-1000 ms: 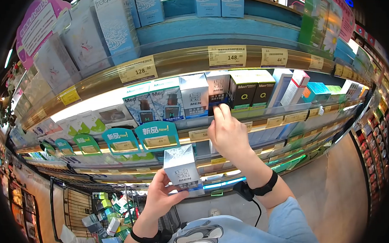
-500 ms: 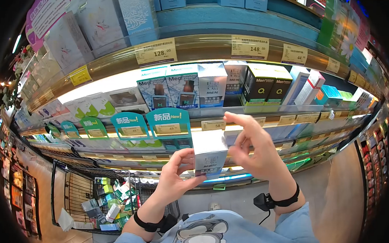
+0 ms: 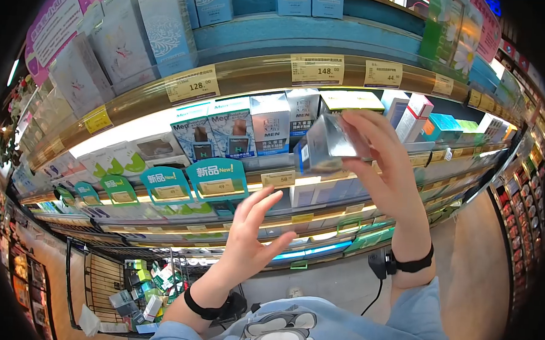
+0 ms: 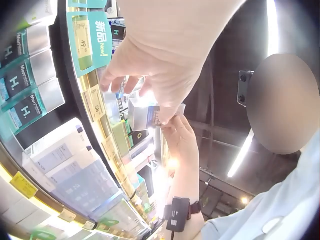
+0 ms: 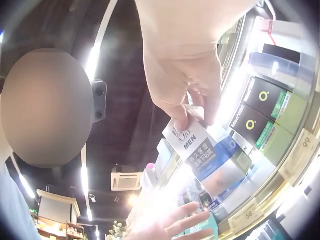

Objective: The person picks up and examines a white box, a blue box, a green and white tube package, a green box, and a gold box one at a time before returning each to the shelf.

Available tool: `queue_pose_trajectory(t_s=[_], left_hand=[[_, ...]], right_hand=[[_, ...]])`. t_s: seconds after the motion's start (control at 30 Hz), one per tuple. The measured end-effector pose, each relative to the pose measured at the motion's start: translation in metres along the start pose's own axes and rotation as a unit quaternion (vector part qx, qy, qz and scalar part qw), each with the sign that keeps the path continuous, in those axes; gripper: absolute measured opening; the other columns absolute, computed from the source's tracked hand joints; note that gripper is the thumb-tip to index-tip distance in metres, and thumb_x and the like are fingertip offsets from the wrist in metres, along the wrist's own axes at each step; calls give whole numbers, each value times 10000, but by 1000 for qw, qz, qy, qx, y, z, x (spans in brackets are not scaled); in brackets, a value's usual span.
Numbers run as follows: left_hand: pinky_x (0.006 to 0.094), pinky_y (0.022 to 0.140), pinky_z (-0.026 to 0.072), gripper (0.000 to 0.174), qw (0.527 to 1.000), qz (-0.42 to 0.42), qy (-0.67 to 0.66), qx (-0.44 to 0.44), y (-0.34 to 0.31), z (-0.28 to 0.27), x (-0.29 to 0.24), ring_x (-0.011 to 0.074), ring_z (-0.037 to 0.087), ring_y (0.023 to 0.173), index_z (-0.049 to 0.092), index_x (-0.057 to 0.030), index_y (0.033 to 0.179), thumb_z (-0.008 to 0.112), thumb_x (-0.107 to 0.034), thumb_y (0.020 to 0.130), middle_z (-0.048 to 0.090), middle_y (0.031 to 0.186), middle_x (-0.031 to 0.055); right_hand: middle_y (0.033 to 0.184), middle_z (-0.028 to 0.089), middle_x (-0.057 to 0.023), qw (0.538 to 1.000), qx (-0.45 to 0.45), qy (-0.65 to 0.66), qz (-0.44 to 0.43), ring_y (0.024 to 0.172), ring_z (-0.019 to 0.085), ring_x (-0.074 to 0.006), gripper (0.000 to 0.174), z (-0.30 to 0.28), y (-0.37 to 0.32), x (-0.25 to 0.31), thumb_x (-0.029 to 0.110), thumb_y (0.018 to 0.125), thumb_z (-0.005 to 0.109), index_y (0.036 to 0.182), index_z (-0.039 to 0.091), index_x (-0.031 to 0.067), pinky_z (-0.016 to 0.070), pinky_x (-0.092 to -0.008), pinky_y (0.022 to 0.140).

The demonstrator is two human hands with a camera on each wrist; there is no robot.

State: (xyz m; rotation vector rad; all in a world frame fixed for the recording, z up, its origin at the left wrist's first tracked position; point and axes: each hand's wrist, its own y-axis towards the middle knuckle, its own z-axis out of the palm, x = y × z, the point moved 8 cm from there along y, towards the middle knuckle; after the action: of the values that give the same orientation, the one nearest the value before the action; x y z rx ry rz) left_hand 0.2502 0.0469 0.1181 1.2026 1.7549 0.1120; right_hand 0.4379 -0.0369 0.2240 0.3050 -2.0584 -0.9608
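My right hand (image 3: 389, 169) pinches a silver box (image 3: 327, 145) marked MEN by its top end, thumb on one side and fingers on the other. Tilted in front of the middle shelf, the box overlaps the shelf edge in the head view. Its printed side (image 5: 202, 150), white, grey and blue, shows in the right wrist view. Lower and to the left, my left hand (image 3: 248, 242) holds nothing, its fingers spread. Behind the held box, a similar silver MEN box (image 3: 270, 124) stands upright on the shelf, with another MEN box (image 3: 302, 110) set to its right.
Blue-and-white men's boxes (image 3: 230, 132) stand to the left, black-and-lime boxes (image 3: 351, 99) to the right. Price tags line the shelf edge, with teal signs (image 3: 217, 177) sticking up. A black wire cart (image 3: 101, 272) with many boxes stands at lower left.
My right hand has come away from the shelf and taken the silver box from my left hand, lifting it toward the shelf. My left hand has let go and its fingers have spread.
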Motion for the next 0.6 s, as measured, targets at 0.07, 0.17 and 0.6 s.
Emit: queue_pose_trajectory(t_s=[0.07, 0.17, 0.6], left_hand=[[465, 1060, 375, 639, 994, 60, 92, -21, 11, -5, -10, 325, 427, 1313, 523, -106, 1341, 794, -173, 766, 448, 1414, 150], [528, 1118, 263, 508, 938, 166, 294, -83, 31, -19, -36, 332, 412, 1330, 575, -123, 1272, 735, -135, 790, 478, 1404, 111], [583, 1168, 124, 546, 841, 151, 512, -92, 106, -27, -27, 234, 394, 1347, 504, -123, 1346, 694, -136, 835, 535, 1344, 36]], right_hand=[[1286, 504, -127, 997, 7, -71, -34, 1052, 572, -216, 512, 4, 9, -3, -34, 828, 636, 1323, 530, 43, 485, -282, 798], [1284, 499, -138, 996, 19, -77, -28, 1054, 590, -239, 469, 9, 17, -6, -37, 856, 613, 1313, 530, 33, 496, -293, 815], [1291, 449, -167, 992, 42, -113, -47, 1086, 606, -305, 447, 22, 35, -6, -53, 856, 614, 1284, 499, 8, 540, -348, 836]])
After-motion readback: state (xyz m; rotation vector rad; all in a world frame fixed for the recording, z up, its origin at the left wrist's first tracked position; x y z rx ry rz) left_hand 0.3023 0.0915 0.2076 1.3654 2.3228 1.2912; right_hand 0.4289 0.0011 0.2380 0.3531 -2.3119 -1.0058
